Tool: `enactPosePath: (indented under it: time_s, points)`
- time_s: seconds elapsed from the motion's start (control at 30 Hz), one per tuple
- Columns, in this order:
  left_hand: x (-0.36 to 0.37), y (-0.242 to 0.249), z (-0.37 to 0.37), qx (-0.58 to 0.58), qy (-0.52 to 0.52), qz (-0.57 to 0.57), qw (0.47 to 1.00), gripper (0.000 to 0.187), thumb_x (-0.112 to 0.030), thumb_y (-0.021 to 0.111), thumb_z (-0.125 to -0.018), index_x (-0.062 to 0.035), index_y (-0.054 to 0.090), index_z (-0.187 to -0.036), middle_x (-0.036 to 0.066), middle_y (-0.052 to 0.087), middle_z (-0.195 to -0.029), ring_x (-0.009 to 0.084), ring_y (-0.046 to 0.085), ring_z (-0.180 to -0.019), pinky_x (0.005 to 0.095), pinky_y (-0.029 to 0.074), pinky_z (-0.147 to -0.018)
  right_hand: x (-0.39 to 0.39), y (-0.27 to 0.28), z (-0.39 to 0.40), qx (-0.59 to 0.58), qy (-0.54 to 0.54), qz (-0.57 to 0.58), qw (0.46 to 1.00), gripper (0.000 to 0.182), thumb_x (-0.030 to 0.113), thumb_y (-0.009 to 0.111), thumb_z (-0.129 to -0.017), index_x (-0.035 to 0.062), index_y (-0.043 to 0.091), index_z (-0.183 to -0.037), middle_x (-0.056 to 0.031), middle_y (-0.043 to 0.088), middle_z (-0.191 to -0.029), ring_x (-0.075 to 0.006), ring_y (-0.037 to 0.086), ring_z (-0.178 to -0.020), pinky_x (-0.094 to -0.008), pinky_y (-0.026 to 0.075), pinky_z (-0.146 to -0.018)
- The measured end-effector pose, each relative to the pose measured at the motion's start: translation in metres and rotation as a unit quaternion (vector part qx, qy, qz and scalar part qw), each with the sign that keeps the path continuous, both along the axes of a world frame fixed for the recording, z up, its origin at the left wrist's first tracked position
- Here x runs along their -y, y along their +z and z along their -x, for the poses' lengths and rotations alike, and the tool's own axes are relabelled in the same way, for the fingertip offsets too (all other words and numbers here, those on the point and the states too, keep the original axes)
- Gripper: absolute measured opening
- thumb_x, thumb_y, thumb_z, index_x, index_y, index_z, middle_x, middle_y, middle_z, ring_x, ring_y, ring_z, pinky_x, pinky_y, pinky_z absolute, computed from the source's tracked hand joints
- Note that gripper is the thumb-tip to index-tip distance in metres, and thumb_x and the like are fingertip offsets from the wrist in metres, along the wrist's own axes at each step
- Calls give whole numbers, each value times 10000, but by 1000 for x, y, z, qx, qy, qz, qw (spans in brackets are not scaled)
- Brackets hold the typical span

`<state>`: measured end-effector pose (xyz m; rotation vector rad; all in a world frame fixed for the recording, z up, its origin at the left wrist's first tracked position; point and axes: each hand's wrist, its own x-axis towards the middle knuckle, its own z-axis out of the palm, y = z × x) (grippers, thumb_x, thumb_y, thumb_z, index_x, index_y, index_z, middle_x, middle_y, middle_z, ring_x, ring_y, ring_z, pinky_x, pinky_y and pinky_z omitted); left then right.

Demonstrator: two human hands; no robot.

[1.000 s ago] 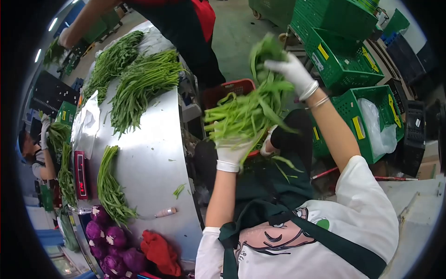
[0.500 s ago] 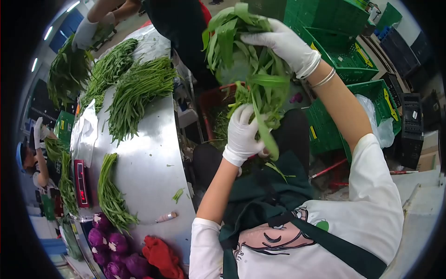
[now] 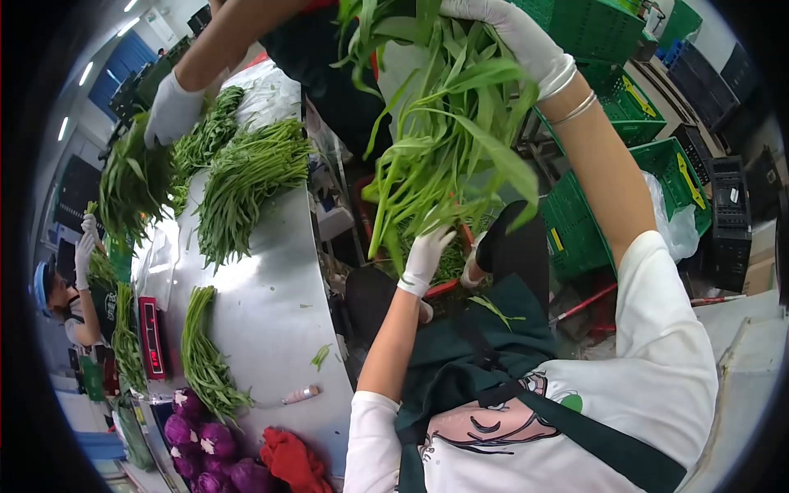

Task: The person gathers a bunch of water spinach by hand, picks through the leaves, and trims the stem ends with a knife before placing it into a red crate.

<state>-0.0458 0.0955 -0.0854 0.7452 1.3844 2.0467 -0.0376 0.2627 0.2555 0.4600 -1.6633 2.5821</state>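
Observation:
My gloved right hand (image 3: 514, 34), at the top of the view, is closed round a large bunch of leafy greens (image 3: 460, 115). Its leaves and pale stems hang below the hand. Just under the hanging stems is my gloved left hand (image 3: 427, 257), its fingers stretched upward and partly apart, with no stem clearly gripped. Behind it, a red crate (image 3: 444, 287) between my knees contains loose green pieces.
On the metal table (image 3: 271, 329) lie bundled greens (image 3: 255, 185), a smaller bundle (image 3: 205, 353), a red scale display (image 3: 151, 337), purple vegetables (image 3: 215, 440) and a red cloth (image 3: 292, 460). A co-worker's gloved hand (image 3: 174, 111) holds greens. Green crates (image 3: 575, 222) stand right.
My right hand has risen slightly with the greens, which now hang down spread out. My left hand has moved down and come away from them. The co-worker's hand has shifted right and down.

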Motion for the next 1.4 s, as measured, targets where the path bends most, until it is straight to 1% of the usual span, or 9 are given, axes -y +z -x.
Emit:
enactPosePath:
  time_s: [0.13, 0.2, 0.33, 0.5, 0.57, 0.7, 0.9, 1.2, 1.4]
  points:
    - [-14, 118, -20, 144, -140, -257, 945, 485, -329, 449, -892, -58, 371, -1287, 89, 439, -1239, 176, 460, -1080, 343, 386, -875, -25, -54, 34, -213, -178, -302, 912, 208, 129, 620, -816, 22, 613, -995, -85, 643, -910, -134, 629, -769, -281, 518, -732]
    - [-6, 130, -19, 298, -188, -395, 849, 425, -302, 472, -891, -62, 407, -1236, 64, 469, -1135, 124, 481, -982, 294, 412, -780, -26, -50, 19, 58, -28, -11, 998, 192, 121, 619, -815, 31, 600, -983, -74, 640, -889, -157, 634, -748, -290, 526, -704]
    - [31, 132, -21, 439, -242, -522, 691, 202, -245, 513, -890, -85, 493, -1011, -53, 452, -758, -5, 445, -578, 181, 338, -487, -58, -74, 33, 84, -159, 38, 983, 238, 148, 657, -786, 32, 590, -983, -62, 640, -845, -164, 631, -696, -291, 529, -676]
    - [68, 55, -16, 446, -158, -379, 795, 217, -210, 370, -877, -163, 392, -666, -95, 291, -498, 31, 278, -355, 206, 241, -382, -69, -72, 28, 57, -234, 35, 970, 261, 181, 688, -761, 34, 599, -958, -59, 642, -805, -165, 628, -660, -301, 534, -639]
    - [78, 19, -15, 533, -132, -441, 710, 216, -212, 372, -867, -157, 356, -659, -75, 275, -501, 57, 255, -366, 237, 286, -419, -64, -62, 20, 52, -246, 25, 967, 247, 185, 696, -756, 41, 605, -935, -55, 639, -786, -161, 628, -648, -294, 534, -614]
    - [73, 20, -12, 454, -10, -195, 869, 230, -237, 395, -872, -149, 354, -664, -51, 321, -559, 68, 297, -402, 243, 287, -448, -66, -54, 15, 50, -205, 22, 977, 234, 188, 693, -761, 45, 603, -922, -47, 635, -770, -151, 626, -636, -290, 531, -603]
    - [21, 10, 20, 267, 10, 220, 938, 431, -386, 481, -882, -149, 468, -1242, 78, 506, -1137, 182, 527, -911, 339, 439, -736, -47, -46, 9, 61, -108, 42, 991, 187, 167, 666, -781, 52, 605, -915, -50, 639, -780, -150, 624, -624, -282, 535, -602]
    - [8, 135, 9, 374, -174, -402, 817, 557, -495, 486, -850, -78, 471, -1219, 161, 484, -1196, 317, 426, -1167, 478, 335, -997, -62, -85, 21, 125, -70, -3, 990, 299, 185, 571, -830, 42, 558, -1092, -115, 636, -945, -224, 650, -769, -343, 563, -662]
    - [55, 97, 10, 392, -247, -433, 773, 368, -337, 465, -897, -148, 332, -610, -15, 340, -690, 108, 349, -584, 236, 288, -504, -84, -94, 15, 140, -145, 32, 979, 248, 202, 596, -829, 37, 592, -1014, -60, 648, -836, -148, 629, -646, -291, 550, -606]
